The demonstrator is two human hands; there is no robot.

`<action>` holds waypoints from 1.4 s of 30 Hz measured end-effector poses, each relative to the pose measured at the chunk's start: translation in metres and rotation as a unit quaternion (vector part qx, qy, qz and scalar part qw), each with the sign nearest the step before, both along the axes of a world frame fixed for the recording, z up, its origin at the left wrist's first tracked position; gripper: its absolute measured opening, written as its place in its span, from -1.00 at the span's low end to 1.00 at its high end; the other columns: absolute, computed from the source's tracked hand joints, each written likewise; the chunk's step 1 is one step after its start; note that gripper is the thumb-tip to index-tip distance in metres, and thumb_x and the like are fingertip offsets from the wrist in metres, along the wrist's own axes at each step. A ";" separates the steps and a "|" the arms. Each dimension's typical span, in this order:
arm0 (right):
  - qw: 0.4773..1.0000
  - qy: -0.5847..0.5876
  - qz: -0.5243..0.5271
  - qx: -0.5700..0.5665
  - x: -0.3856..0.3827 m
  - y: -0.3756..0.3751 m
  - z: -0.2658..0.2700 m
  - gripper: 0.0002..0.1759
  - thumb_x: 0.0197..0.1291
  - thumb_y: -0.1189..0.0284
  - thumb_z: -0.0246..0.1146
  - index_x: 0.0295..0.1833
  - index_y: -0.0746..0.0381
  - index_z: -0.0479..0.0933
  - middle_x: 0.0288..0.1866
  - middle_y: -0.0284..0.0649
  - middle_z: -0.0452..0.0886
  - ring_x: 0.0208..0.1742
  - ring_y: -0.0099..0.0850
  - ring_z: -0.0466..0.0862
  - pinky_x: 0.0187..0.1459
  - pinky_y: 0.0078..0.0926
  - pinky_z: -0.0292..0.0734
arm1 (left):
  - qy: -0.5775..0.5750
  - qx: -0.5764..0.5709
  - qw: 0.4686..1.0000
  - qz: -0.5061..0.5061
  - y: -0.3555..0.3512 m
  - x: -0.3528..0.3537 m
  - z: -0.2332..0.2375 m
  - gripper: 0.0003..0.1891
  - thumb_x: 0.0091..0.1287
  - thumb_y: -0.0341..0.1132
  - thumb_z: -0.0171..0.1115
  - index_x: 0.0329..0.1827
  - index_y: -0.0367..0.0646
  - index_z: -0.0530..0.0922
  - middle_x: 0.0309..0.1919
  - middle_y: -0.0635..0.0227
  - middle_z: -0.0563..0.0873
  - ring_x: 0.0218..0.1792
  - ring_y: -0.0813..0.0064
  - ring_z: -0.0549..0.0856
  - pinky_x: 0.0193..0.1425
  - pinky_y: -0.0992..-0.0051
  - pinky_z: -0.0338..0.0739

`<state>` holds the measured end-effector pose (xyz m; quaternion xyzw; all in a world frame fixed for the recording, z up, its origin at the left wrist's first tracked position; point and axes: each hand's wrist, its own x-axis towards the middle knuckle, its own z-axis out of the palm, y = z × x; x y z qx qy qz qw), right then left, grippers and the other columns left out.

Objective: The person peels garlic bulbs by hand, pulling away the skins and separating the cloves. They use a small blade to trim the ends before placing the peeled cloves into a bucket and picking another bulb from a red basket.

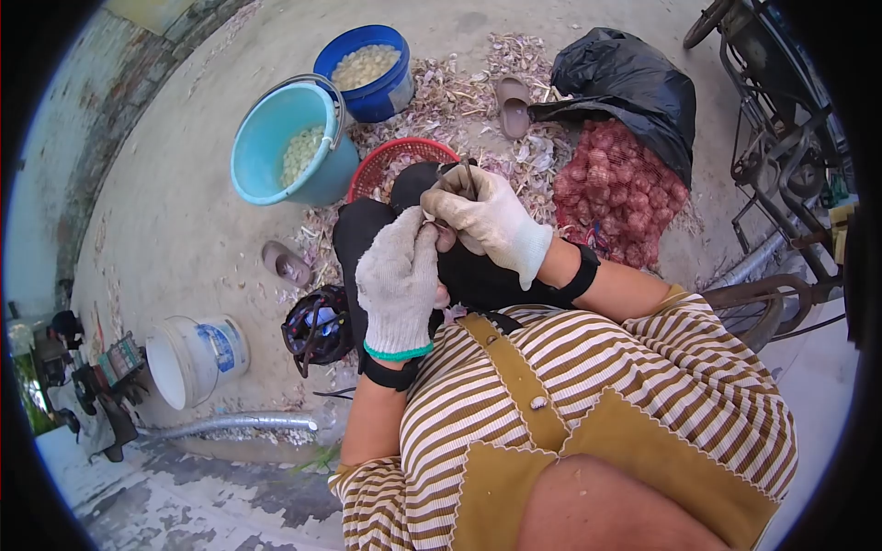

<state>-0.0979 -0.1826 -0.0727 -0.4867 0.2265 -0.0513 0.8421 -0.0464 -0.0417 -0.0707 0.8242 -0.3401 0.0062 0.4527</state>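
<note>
My left hand (pixel 400 275), in a knitted white glove with a green cuff edge, is closed in a pinch above my lap. A garlic clove (pixel 428 219) shows slightly at its fingertips, mostly hidden by the gloves. My right hand (pixel 491 216), in a stained white glove, meets the left one there. Its fingers are curled around a small knife (pixel 470 180), of which a thin dark part sticks up. Just beyond my knees is a red plastic basket (pixel 367 172) with garlic and skins inside.
A light-blue bucket (pixel 243 161) and a dark-blue bucket (pixel 372 106) hold peeled cloves. A red net sack of garlic bulbs (pixel 616 188) lies right, partly under a black plastic bag (pixel 634 78). Slippers (pixel 514 106), a white bucket (pixel 165 363) and a bicycle-like frame (pixel 781 174) stand around; skins litter the ground.
</note>
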 end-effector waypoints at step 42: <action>0.987 -0.012 0.123 0.106 -0.013 -0.004 -0.002 -0.26 0.36 -0.26 -0.10 -0.13 0.27 0.52 -0.69 -0.48 0.26 -0.76 -0.67 0.17 -0.70 -0.64 -0.05 | 0.304 -0.156 0.940 0.020 0.010 -0.001 0.009 -0.75 0.23 -0.51 0.30 -0.03 -0.27 0.60 -0.24 0.38 0.68 -0.31 0.61 0.64 -0.18 0.58 0.54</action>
